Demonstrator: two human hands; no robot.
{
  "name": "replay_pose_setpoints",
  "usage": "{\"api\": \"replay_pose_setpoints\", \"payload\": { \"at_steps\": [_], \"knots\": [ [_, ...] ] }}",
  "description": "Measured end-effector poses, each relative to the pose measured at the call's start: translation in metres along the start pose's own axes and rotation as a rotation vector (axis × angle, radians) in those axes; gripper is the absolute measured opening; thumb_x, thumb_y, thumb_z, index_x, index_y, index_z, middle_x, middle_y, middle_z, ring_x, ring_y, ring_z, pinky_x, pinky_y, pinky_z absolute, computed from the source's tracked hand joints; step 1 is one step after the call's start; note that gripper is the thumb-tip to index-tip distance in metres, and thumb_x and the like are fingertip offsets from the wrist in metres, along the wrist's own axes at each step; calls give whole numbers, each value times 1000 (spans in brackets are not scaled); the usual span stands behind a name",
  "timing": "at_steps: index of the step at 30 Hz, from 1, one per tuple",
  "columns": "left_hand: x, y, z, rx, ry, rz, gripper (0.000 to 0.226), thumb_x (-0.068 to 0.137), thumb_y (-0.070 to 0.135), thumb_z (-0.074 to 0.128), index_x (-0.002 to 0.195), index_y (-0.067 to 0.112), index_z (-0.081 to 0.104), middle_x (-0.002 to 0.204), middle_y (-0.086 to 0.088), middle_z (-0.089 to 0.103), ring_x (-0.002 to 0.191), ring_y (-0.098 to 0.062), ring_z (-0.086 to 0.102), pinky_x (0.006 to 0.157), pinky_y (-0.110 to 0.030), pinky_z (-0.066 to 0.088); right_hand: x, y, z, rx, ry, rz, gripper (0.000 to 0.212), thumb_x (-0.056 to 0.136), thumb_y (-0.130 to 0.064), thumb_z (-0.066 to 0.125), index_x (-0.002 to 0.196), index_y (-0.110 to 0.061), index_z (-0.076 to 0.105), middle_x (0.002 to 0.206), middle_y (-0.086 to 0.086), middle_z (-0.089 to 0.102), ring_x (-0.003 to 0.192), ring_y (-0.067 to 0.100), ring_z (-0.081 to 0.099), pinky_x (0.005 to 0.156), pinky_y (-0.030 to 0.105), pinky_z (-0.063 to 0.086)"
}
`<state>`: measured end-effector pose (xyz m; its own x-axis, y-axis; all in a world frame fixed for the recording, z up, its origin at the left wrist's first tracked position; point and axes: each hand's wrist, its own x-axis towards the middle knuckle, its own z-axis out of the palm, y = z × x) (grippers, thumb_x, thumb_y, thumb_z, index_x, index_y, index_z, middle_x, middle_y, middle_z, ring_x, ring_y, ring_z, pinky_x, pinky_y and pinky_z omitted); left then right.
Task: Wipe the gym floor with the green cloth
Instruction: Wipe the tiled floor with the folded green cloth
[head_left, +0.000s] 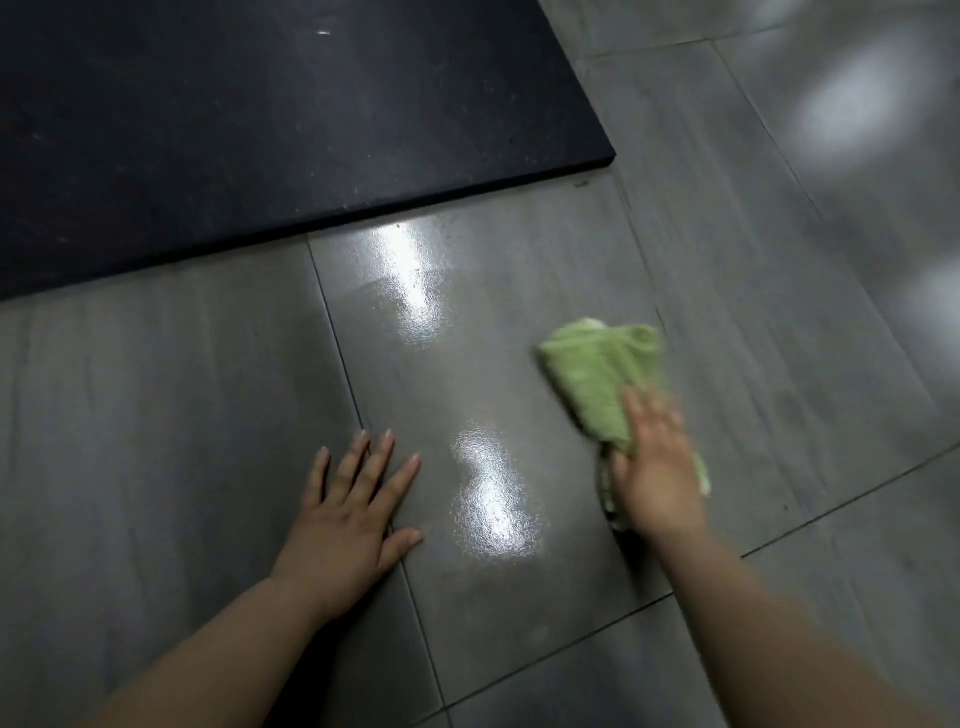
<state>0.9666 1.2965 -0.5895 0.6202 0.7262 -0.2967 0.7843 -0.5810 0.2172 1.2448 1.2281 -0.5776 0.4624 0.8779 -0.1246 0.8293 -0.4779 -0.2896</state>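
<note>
R hand (657, 467), fingers straight tho blurred, presses green cloth (597, 374) onto grey tile floor (519, 291), centre-right of frame. L hand (348, 525) spread flat on tiles, lower centre. Black mat (260, 130) upper left.

Open tile floor (727, 270) ahead and right; thick black mat (218, 130) far left

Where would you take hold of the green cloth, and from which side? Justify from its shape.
Probably its near end, from above, where the right hand lies on it. The green cloth is bunched into a long shape pointing away from the person; gripping there leaves the far end flat on the floor for wiping.
</note>
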Motion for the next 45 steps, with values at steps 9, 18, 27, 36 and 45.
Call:
{"api": "replay_pose_setpoints", "payload": {
  "at_steps": [9,18,27,36,45],
  "knots": [
    [2,6,-7,68,-80,20,69,87,59,-1,125,19,41,125,-17,59,121,-26,30,112,-28,-14,-120,-89,46,-83,38,-20,64,63,-30,37,126,-18,41,137,10,38,126,35,27,104,39,18],
    [1,16,-14,-17,-154,-88,108,47,76,-6,142,24,-8,154,-2,-13,142,-18,-14,109,-30,-18,-148,46,5,-192,12,374,63,68,-27,35,120,5,52,119,34,57,103,56,55,98,47,40],
    [3,28,-29,-81,-151,-126,74,85,44,49,144,25,7,156,-5,-2,144,-21,-5,115,-39,-4,-162,-53,35,-179,-98,-199,71,58,-47,51,124,-25,38,133,3,39,130,32,25,108,39,21],
    [5,24,-30,-139,-138,-127,78,83,43,55,143,22,11,156,-7,1,144,-24,-3,115,-41,-3,-109,19,-7,25,-61,518,75,75,-38,23,144,-9,23,153,18,19,140,42,16,116,41,10],
    [1,27,-19,-136,-61,-110,95,63,70,16,137,14,35,149,-19,27,139,-33,19,109,-22,-11,-99,20,-11,-187,-255,-120,69,63,-40,37,129,-21,40,132,4,56,118,29,56,93,38,47]
  ]
}}
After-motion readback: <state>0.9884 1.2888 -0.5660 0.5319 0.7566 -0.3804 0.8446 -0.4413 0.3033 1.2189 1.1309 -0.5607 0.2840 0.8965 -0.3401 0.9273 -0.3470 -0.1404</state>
